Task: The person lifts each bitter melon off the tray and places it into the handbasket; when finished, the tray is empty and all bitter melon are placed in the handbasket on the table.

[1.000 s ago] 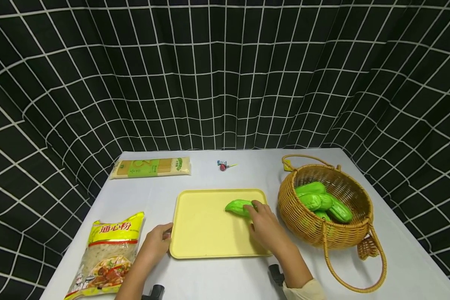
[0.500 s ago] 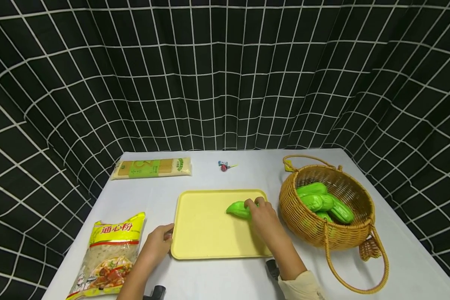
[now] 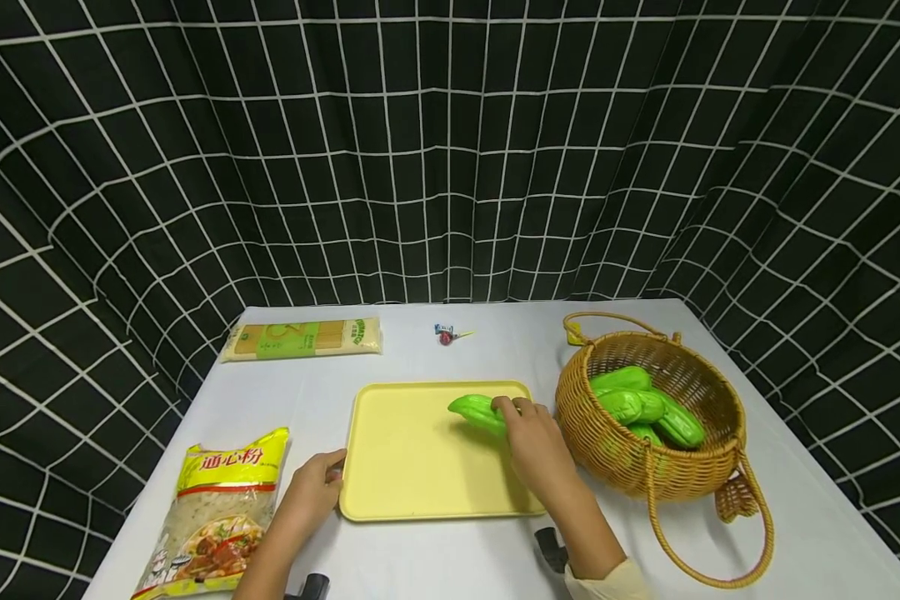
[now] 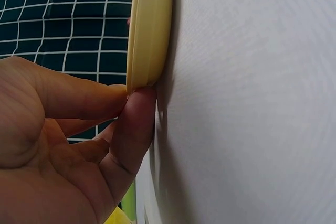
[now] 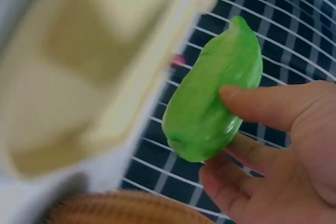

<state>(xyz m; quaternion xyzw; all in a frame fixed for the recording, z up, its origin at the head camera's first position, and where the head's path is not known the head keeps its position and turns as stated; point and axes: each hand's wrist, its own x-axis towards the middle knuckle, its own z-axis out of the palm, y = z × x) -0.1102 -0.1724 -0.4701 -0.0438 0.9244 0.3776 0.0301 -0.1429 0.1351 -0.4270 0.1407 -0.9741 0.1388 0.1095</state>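
My right hand (image 3: 531,433) grips a green gourd (image 3: 477,412) and holds it just above the far right part of the yellow tray (image 3: 412,467). In the right wrist view the thumb and fingers (image 5: 252,103) wrap the green gourd (image 5: 212,103), which is lifted clear of the blurred yellow tray (image 5: 79,77). My left hand (image 3: 317,483) pinches the tray's near left corner. The left wrist view shows thumb and finger (image 4: 134,124) pressed against the tray's rim (image 4: 152,30).
A wicker basket (image 3: 645,462) with several green gourds (image 3: 637,404) stands right of the tray. A yellow noodle bag (image 3: 217,508) lies front left, a spaghetti pack (image 3: 302,337) back left, a wrapped lollipop (image 3: 447,334) at the back. Checked black cloth surrounds the table.
The right hand has closed round the gourd and raised it a little off the tray, shifting it slightly away. The left hand keeps its hold on the tray corner.
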